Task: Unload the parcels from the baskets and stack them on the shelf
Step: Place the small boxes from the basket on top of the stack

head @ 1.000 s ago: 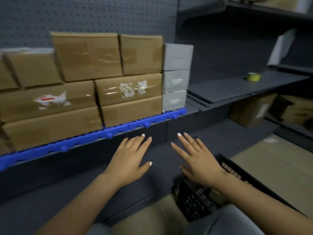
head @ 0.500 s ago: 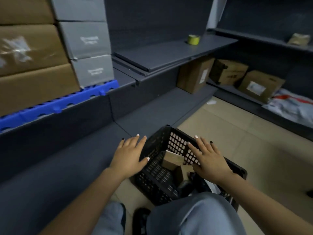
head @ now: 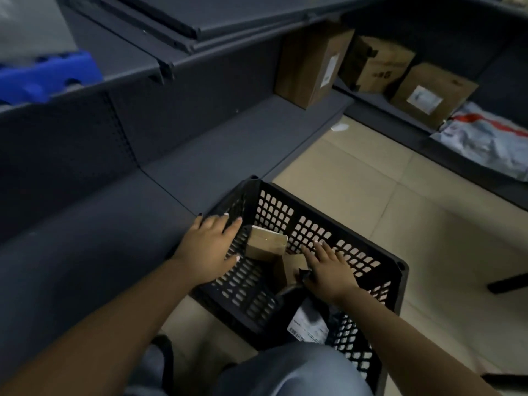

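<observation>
A black perforated basket (head: 337, 212) stands on the floor in front of my knees. Inside it a small brown cardboard parcel (head: 265, 245) leans up on end, with another brown parcel (head: 294, 267) lying behind it and a dark bag with a white label (head: 307, 324) nearer me. My left hand (head: 210, 248) hovers over the basket's left rim, fingers straight, just left of the small parcel. My right hand (head: 328, 270) reaches into the basket with fingers spread, over the lying parcel. Neither hand holds anything.
A dark grey low shelf (head: 200, 155) runs along the left, with a blue plastic pallet edge (head: 48, 72) on the shelf above. Brown boxes (head: 311, 64) and a grey mail bag (head: 491, 138) sit on low shelves at the back right. The floor is beige tile.
My view swung down and right from the stacked shelf to the basket. Both hands dropped from in front of the shelf to the basket; the right one went inside.
</observation>
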A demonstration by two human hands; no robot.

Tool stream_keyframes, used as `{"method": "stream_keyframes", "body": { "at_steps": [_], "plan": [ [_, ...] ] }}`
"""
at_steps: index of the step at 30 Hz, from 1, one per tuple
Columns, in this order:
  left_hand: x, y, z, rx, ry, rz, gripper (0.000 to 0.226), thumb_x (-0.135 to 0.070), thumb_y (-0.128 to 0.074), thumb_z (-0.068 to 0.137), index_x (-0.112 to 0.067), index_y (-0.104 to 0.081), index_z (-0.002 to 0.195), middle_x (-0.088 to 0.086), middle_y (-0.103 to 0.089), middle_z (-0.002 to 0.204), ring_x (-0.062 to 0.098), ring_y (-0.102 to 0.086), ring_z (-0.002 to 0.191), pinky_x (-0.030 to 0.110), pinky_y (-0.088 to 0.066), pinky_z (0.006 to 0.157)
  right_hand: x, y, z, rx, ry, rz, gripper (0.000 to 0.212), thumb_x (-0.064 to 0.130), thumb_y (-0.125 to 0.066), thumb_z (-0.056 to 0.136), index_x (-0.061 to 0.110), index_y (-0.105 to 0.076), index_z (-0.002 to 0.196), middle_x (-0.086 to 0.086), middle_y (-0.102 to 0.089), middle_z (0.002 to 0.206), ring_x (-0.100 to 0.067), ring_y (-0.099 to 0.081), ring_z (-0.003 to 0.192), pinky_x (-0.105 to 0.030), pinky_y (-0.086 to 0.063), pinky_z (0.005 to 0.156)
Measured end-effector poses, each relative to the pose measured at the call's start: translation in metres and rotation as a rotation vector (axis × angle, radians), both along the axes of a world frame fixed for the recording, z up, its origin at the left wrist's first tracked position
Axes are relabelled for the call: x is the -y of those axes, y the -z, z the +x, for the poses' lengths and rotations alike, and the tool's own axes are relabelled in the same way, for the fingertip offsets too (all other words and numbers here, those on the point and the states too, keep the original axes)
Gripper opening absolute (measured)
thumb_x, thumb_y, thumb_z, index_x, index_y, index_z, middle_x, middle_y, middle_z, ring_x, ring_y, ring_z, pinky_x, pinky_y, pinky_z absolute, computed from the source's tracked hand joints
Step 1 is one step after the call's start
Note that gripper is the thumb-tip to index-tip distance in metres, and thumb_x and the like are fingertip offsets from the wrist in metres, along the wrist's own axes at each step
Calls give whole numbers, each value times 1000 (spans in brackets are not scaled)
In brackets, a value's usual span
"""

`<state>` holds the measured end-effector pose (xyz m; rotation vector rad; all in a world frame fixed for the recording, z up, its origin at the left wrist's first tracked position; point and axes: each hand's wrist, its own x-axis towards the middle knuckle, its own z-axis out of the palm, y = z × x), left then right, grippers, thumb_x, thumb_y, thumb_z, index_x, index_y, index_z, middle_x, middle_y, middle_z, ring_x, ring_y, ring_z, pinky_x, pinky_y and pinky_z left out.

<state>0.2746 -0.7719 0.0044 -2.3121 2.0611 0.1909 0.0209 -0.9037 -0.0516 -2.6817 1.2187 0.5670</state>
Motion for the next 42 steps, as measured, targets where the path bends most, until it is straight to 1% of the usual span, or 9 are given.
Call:
{"method": "stream_keyframes", "body": {
  "at_steps": [2,6,9,11,15,19,23,35,42],
  "plan": [
    [7,20,6,22,60,39,79,-50,-50,90,-17,-13,153,12,-26,155,29,-25,141,47,-16,117,9,26,4,-27,40,46,78,57,-41,93,26,-3,154,-9,-2,161,-29,1,148,-47,-6,118],
    [7,53,16,75,199,26,82,-45,-72,68,-12,-48,139,14,-58,130,32,-55,119,52,-44,100,20,66,10,-34,171,150,86,61,-48,89,27,-3,153,-8,0,161,-29,-3,147,-47,-9,118],
    [4,73,25,84,261,-40,86,-47,-79,57,-13,-56,132,11,-62,124,28,-61,112,49,-49,93,27,92,20,-3,249,162,91,64,-51,85,26,-4,153,-10,4,161,-31,-7,147,-48,-14,117],
    [3,85,32,105,282,-35,85,-52,-74,61,-14,-53,134,9,-60,127,26,-59,115,47,-48,94,30,110,27,12,283,172,96,68,-52,82,27,-2,153,-12,3,161,-32,-14,145,-51,-16,116],
    [1,98,44,94,246,55,78,-59,-44,74,-15,-44,138,8,-56,131,26,-57,118,47,-45,97,27,139,31,-69,228,74,98,71,-48,82,31,10,150,-17,-7,159,-33,-36,136,-58,-14,113],
    [12,111,49,82,204,127,82,-60,-39,77,-16,-33,145,11,-49,139,29,-52,124,47,-36,103,30,143,27,-63,192,69,100,69,-51,82,37,15,148,-18,-16,157,-34,-36,136,-59,-15,112],
    [42,124,38,-19,133,239,83,-57,-41,91,-23,5,152,4,-3,160,21,-7,146,37,-5,118,32,140,26,-56,172,109,100,65,-53,83,40,21,147,-16,-29,152,-33,-40,131,-52,-25,107],
    [136,204,1,-17,47,345,85,-43,-55,89,-18,-5,153,8,-3,160,24,-8,144,40,-12,117,41,151,29,-38,156,122,108,64,-57,81,38,26,145,-13,-30,150,-30,-43,128,-48,-29,104],
    [160,241,-7,-98,-31,433,99,-36,-61,86,-19,11,151,6,17,159,26,9,146,44,-3,119,43,152,27,-47,131,118,111,67,-57,79,37,28,144,-15,-32,147,-30,-44,126,-46,-31,103]
  ]
}}
